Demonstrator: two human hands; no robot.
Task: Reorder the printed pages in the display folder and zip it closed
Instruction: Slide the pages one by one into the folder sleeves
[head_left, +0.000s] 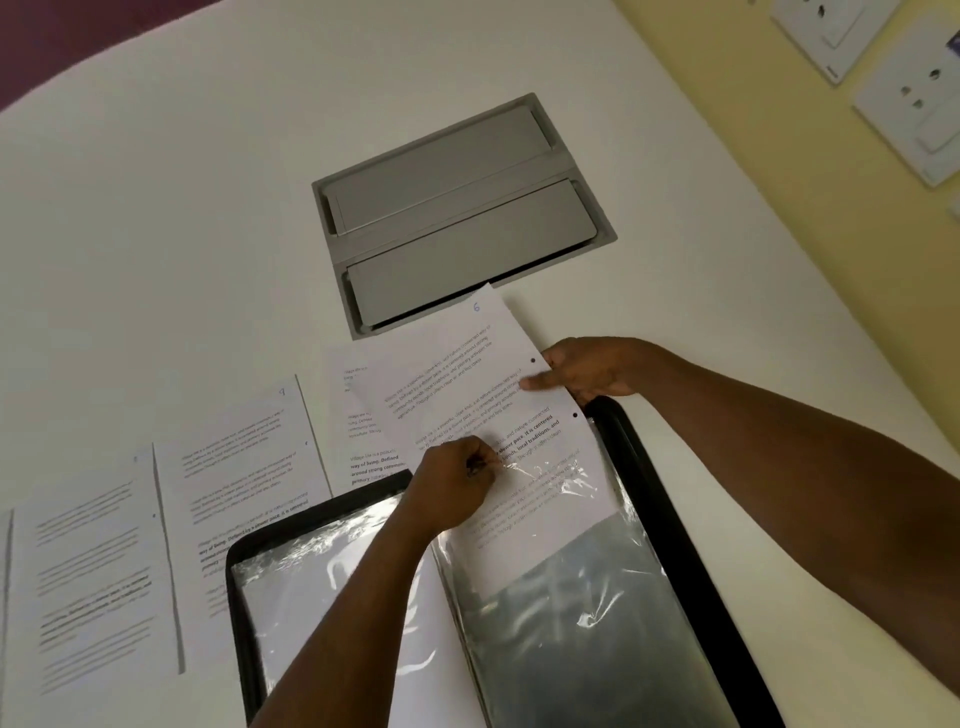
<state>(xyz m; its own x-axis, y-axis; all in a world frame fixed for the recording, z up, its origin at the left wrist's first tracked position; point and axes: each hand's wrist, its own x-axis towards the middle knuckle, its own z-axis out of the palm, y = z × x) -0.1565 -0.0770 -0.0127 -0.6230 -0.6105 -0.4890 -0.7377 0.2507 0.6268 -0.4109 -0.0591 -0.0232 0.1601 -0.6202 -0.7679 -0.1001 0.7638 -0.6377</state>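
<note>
On the near part of the white table (156, 208) the black display folder (691, 545) lies open, both halves showing clear plastic sleeves. Page marked 6 (467, 374) is halfway into the right-hand sleeve (561, 587): lower half under the film, upper half sticking out toward the far side, slightly tilted.

Left hand (457, 488): fingers curled, pinching at the sleeve mouth where film meets paper. Judged purpose: holding the film open so the sheet can slide without catching. Whether it pinches film alone or film with paper, cannot tell.

Right hand (587, 369): grasping the page's right edge beside the punch holes, thumb on top of the sheet, fingers beneath. Judged purpose: steering and feeding the sheet down into the pocket.

Left of the folder, loose printed pages lie face up in a row: page marked 9 (239, 467), another sheet (88, 561) further left, number unreadable, and one (363, 436) partly under page 6. Laid out separately, presumably so numbers can be read and picked in order.

Left-hand sleeve (301, 582) appears to hold a white sheet already.

Far side: grey cable hatch (457, 208) set in the table; wall sockets (914, 104) at far right.

Status (judgement): reordering in progress, several pages not yet filed; zip not yet closed.
</note>
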